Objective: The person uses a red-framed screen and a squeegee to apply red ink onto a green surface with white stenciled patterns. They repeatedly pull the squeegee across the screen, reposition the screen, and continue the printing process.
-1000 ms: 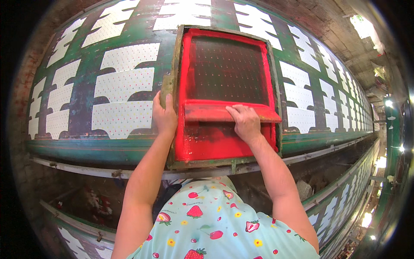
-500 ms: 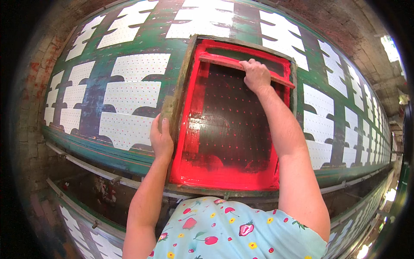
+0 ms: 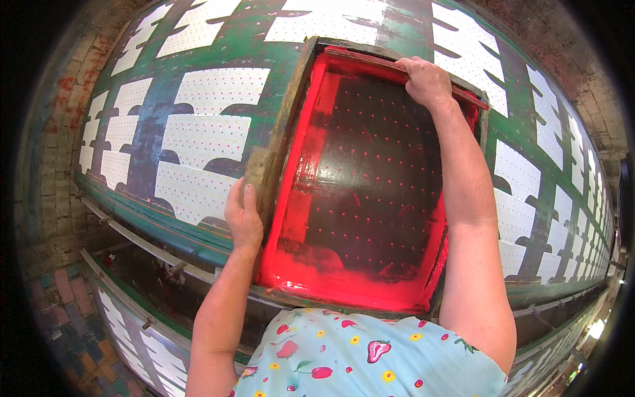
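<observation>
Hiding squeegee [image 3: 436, 78]: right hand [image 3: 426, 79]

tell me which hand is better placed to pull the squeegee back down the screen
The right hand, probably. It already grips the squeegee bar at the far end of the red printing screen, arm stretched across it. The left hand grips the frame's left edge, apparently steadying it.

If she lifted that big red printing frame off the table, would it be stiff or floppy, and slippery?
Probably stiff: the printing frame has thick wooden sides. Likely slippery inside, since glossy wet red ink coats it. Her left hand grips the drier outer edge; her right hand holds the squeegee.
</observation>
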A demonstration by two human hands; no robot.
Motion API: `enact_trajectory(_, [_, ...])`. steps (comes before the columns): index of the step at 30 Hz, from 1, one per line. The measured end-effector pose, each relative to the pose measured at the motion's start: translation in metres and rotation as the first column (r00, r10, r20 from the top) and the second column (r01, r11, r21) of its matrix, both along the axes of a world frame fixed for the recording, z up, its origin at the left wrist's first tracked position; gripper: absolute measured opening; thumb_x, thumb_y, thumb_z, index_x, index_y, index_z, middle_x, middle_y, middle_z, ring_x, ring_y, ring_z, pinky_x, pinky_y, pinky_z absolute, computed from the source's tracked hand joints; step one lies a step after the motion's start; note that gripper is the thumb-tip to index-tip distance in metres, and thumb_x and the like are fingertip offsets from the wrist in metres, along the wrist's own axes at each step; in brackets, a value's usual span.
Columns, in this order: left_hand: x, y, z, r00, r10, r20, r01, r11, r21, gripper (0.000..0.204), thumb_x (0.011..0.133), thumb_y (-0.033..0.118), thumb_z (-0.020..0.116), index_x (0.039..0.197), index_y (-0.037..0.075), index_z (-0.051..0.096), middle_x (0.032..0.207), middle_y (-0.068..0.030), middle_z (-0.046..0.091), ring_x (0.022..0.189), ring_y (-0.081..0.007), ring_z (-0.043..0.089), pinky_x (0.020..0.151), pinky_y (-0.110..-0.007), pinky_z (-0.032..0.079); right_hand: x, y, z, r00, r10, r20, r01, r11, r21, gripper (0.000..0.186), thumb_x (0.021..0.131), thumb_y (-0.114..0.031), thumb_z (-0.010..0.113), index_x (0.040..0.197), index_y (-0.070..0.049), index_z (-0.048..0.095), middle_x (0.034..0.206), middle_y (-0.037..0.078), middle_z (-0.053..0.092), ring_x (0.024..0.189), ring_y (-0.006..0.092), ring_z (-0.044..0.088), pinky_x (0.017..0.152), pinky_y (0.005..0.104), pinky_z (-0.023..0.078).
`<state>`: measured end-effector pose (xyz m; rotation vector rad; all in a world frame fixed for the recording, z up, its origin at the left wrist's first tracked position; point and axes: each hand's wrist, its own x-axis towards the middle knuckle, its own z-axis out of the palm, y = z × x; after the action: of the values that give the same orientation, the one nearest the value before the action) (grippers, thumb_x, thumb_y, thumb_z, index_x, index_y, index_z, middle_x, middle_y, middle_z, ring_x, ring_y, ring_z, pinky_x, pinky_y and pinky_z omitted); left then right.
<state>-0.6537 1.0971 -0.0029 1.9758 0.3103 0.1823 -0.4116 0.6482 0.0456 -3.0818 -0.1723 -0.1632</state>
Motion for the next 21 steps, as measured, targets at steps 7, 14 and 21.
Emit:
enact_trajectory(7, [0.002, -0.003, 0.007, 1.0, -0.019, 0.0, 0.019, 1.0, -0.022, 0.043, 0.12, 0.029, 0.062, 0.144, -0.007, 0.069, 0.132, -0.0158, 0.076, 0.124, -0.0238, 0.068, 0.111, -0.038, 0.052, -0.014, 0.007, 0.032, 0.977, 0.022, -0.214, -0.028, 0.999, -0.023, 0.056, 0.093, -0.009, 0.063, 0.145, -0.023, 0.079, 0.139, 0.014, 0.081, 0.129, 0.035, 0.077, 0.114, 0.0492, 0.061])
enact_trajectory(14, [0.005, 0.002, -0.001, 1.0, -0.023, -0.016, 0.022, 1.0, -0.019, 0.044, 0.118, 0.031, 0.064, 0.143, -0.005, 0.07, 0.134, -0.021, 0.077, 0.127, -0.0315, 0.071, 0.113, -0.042, 0.052, -0.116, 0.044, 0.041, 0.964, 0.085, -0.251, -0.085, 0.996, 0.009, 0.045, 0.09, -0.008, 0.064, 0.129, -0.019, 0.083, 0.126, 0.015, 0.084, 0.12, 0.0369, 0.08, 0.106, 0.0524, 0.064])
enact_trajectory(21, [0.004, 0.005, 0.001, 0.995, -0.071, 0.071, 0.073, 0.997, -0.036, 0.046, 0.116, 0.033, 0.066, 0.141, -0.005, 0.071, 0.132, -0.0247, 0.078, 0.124, -0.0359, 0.074, 0.111, -0.044, 0.054, -0.248, 0.096, 0.041, 0.96, 0.076, -0.27, -0.061, 0.996, 0.064, 0.045, 0.089, -0.007, 0.07, 0.13, -0.021, 0.081, 0.12, 0.014, 0.082, 0.117, 0.0372, 0.078, 0.103, 0.0522, 0.063])
